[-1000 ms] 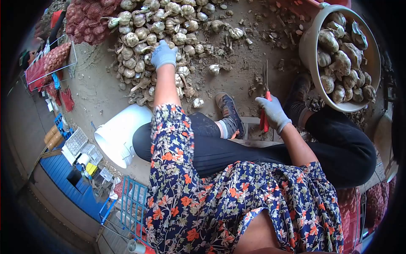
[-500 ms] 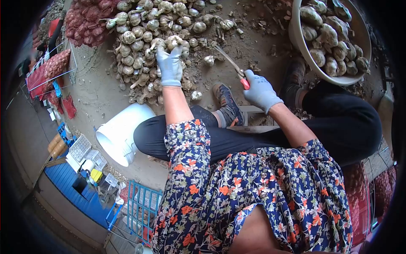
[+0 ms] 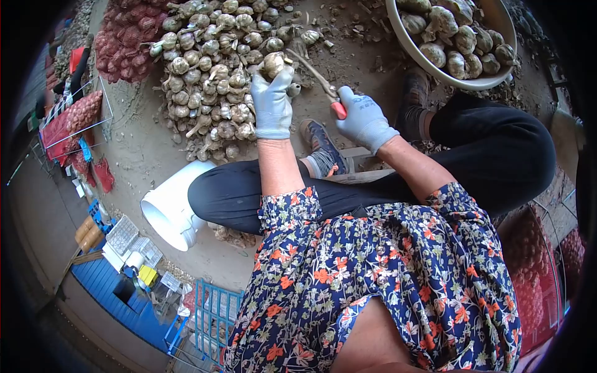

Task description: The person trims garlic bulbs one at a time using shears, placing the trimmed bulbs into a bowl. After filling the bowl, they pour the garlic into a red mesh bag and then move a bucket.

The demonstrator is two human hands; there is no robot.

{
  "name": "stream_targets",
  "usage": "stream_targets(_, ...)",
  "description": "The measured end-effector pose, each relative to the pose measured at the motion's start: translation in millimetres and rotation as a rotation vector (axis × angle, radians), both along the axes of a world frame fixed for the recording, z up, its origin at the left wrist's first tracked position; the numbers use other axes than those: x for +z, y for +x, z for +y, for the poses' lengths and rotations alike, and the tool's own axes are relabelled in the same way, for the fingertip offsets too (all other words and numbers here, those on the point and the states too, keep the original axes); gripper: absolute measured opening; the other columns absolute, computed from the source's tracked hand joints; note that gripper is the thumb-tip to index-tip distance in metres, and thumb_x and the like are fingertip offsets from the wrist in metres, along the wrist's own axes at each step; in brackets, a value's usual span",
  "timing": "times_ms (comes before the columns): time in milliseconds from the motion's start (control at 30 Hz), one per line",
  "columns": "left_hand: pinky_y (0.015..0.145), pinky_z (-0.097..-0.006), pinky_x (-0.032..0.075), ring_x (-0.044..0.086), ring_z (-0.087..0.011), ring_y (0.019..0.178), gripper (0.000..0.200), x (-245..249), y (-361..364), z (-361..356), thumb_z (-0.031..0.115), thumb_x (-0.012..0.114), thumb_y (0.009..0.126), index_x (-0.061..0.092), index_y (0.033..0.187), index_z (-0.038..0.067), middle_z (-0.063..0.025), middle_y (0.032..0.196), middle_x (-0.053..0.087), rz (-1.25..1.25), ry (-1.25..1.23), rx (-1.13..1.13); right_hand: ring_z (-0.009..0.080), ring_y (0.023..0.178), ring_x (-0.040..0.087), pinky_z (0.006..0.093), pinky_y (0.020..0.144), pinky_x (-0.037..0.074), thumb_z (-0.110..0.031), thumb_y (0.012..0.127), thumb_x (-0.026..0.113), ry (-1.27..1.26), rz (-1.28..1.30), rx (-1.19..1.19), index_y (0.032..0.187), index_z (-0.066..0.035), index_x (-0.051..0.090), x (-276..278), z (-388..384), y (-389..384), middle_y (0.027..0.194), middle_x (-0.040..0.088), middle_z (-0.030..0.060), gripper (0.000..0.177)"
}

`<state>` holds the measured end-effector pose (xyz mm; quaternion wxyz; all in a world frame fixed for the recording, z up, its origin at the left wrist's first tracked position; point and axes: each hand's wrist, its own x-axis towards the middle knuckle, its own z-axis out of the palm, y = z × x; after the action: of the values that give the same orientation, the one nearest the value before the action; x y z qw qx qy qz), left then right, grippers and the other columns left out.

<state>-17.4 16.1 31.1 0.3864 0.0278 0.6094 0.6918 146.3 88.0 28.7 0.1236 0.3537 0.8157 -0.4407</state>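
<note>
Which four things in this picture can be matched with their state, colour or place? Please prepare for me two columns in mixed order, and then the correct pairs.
1. Left hand
2. Right hand
3. Bucket
4. Basin

A. Beige, with many bulbs inside
B. Gripping a red-handled tool
C. White, beside the left knee
D. Holding one garlic bulb

Pairs: 1-D, 2-B, 3-C, 4-A

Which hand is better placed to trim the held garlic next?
Right, probably: the right hand grips the shears, tip close to the garlic. The left hand is occupied holding it up.
</note>
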Motion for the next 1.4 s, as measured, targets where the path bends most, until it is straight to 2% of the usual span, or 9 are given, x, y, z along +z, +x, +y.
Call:
stream_targets(167,0.057,-0.0246,0.052,0.061,-0.0129,0.072,0.045,-4,-7,-5,-0.008,0.059,0.072,0.049,0.114,0.003,-0.0072,0.103,0.058,0.046,0.124,-0.055,0.0390,0.089,0.063,0.0449,0.078,0.049,-0.028,0.084,0.056,0.026,-0.012,-0.029,0.099,-0.004,0.048,8,14,9,0.089,0.064,0.0242,0.030)
stream_targets(233,0.069,-0.0230,0.051,0.059,-0.0113,0.083,0.052,-12,-13,-8,-0.007,0.058,0.070,0.048,0.120,0.002,-0.0058,0.106,0.057,0.563,-0.070,-0.218,0.0364,0.089,0.063,0.0444,0.078,0.049,-0.029,0.083,0.059,0.116,0.060,-0.001,0.101,-0.006,0.049,15,15,11,0.091,0.063,0.0207,0.031)
stream_targets(300,0.078,-0.0223,0.048,0.055,-0.0099,0.089,0.057,4,-5,-8,-0.007,0.056,0.070,0.046,0.126,-0.002,-0.0046,0.107,0.056,0.380,0.022,-0.253,0.0324,0.087,0.064,0.0431,0.076,0.048,-0.031,0.081,0.062,0.435,0.103,0.132,0.102,-0.008,0.049,19,19,8,0.091,0.062,0.0155,0.033)
stream_targets(400,0.080,-0.0226,0.048,0.056,-0.0101,0.092,0.058,10,-3,-13,-0.005,0.060,0.071,0.045,0.128,-0.003,-0.0056,0.108,0.056,0.150,0.094,-0.241,0.0286,0.085,0.063,0.0430,0.074,0.047,-0.035,0.081,0.064,0.500,0.036,0.171,0.103,-0.009,0.049,21,20,10,0.090,0.061,0.0121,0.037)
stream_targets(600,0.088,-0.0266,0.048,0.058,-0.0153,0.097,0.063,0,-12,-17,0.004,0.073,0.067,0.048,0.124,-0.006,-0.0099,0.110,0.058,0.423,-0.169,-0.360,0.0283,0.089,0.062,0.0445,0.075,0.045,-0.037,0.081,0.064,0.520,-0.055,0.221,0.108,-0.008,0.049,16,19,12,0.093,0.060,0.0127,0.042)
stream_targets(867,0.085,-0.0256,0.048,0.059,-0.0119,0.096,0.064,-1,-23,-22,0.006,0.074,0.066,0.051,0.125,-0.007,-0.0082,0.107,0.062,0.756,-0.278,-0.732,0.0295,0.093,0.062,0.0467,0.082,0.043,-0.036,0.081,0.065,0.528,-0.081,0.276,0.111,-0.007,0.049,7,15,25,0.097,0.061,0.0137,0.044)
stream_targets(1167,0.083,-0.0245,0.048,0.059,-0.0094,0.090,0.064,-32,-25,-29,0.008,0.077,0.068,0.052,0.124,-0.007,-0.0042,0.103,0.063,0.556,-0.317,-0.793,0.0337,0.086,0.065,0.0441,0.074,0.049,-0.026,0.080,0.063,0.195,-0.194,0.307,0.105,-0.004,0.049,-5,8,30,0.092,0.065,0.0173,0.036)
stream_targets(1267,0.080,-0.0237,0.048,0.058,-0.0072,0.086,0.042,-28,-23,-26,0.008,0.075,0.071,0.062,0.110,0.000,-0.0006,0.098,0.064,0.400,-0.281,-0.785,0.0380,0.087,0.064,0.0449,0.077,0.050,-0.022,0.080,0.060,0.017,-0.177,0.208,0.103,-0.002,0.049,-11,8,30,0.090,0.065,0.0225,0.033)
stream_targets(1400,0.076,-0.0242,0.049,0.060,-0.0088,0.083,0.035,-24,-17,-12,0.008,0.076,0.066,0.064,0.099,0.002,-0.0010,0.090,0.066,0.317,-0.273,-0.776,0.0365,0.091,0.064,0.0441,0.079,0.051,-0.027,0.079,0.060,-0.049,-0.145,0.072,0.100,0.000,0.055,-22,0,36,0.093,0.066,0.0237,0.035)
